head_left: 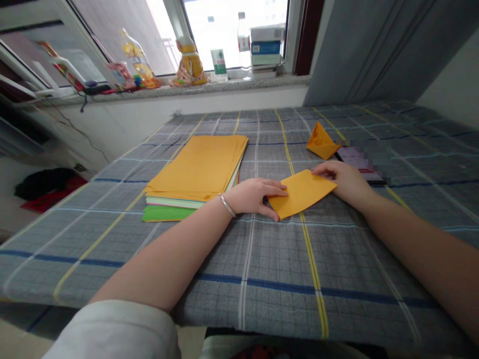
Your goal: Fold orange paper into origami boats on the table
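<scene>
A folded orange sheet of paper (305,193) lies on the checked tablecloth between my two hands. My left hand (260,197), with a silver bangle at the wrist, grips the paper's left end: the fingers lie over it and the thumb is at the near corner. At the right end, the curled fingers of my right hand (337,179) hold the far edge; its fingertips are partly hidden. Just beyond that hand stands a folded orange paper boat (322,142). To the left of my left hand is a stack of coloured paper (200,162), orange on top, with green and white edges showing.
A phone (361,164), its screen partly blurred, lies beside my right hand. The grey checked tablecloth (277,259) covers the table. Along the windowsill (232,86) stand several bottles, a green and white tube (219,62) and stacked boxes (266,47).
</scene>
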`<state>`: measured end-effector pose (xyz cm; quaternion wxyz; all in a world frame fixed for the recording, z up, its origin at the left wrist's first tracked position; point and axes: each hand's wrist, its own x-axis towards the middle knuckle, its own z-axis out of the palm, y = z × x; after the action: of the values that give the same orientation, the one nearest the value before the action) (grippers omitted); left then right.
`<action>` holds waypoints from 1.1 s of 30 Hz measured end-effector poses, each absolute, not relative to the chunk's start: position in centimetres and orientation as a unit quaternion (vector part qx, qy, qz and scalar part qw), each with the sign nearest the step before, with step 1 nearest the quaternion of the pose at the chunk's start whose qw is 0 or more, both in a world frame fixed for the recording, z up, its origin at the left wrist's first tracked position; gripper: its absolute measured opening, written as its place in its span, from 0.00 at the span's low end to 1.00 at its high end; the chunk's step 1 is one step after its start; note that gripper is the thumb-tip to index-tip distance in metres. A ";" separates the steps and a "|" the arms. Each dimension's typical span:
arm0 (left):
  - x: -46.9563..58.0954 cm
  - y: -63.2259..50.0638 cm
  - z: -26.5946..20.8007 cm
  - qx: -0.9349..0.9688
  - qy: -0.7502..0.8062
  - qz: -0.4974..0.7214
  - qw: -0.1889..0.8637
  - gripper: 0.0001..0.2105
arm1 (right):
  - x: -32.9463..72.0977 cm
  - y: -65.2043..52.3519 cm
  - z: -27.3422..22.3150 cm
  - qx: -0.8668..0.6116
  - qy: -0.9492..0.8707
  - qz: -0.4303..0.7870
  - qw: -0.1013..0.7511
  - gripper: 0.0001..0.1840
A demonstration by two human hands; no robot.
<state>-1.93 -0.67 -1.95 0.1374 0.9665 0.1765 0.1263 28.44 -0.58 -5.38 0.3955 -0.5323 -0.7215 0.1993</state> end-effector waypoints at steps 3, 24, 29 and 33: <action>-2.1 -0.4 -2.1 0.959 0.195 0.134 0.156 0.29 | 28.1 -0.9 -5.0 -0.568 -0.699 0.201 0.386 0.09; -0.9 -2.1 -2.1 0.916 0.336 0.217 0.023 0.25 | 27.5 -1.1 -4.6 -0.591 -0.677 0.136 0.417 0.13; -0.7 -2.4 -2.0 0.860 0.430 0.263 0.086 0.36 | 27.2 -1.8 -3.9 -0.569 -0.695 0.004 0.440 0.07; -0.8 -2.3 -1.9 0.831 0.485 0.259 0.085 0.37 | 26.9 -2.4 -3.4 -0.521 -0.720 -0.114 0.444 0.06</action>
<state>-0.75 -2.35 -1.87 0.0847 0.8309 0.4851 0.2590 26.91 -2.41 -3.35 0.4437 -0.5211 -0.7201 -0.1142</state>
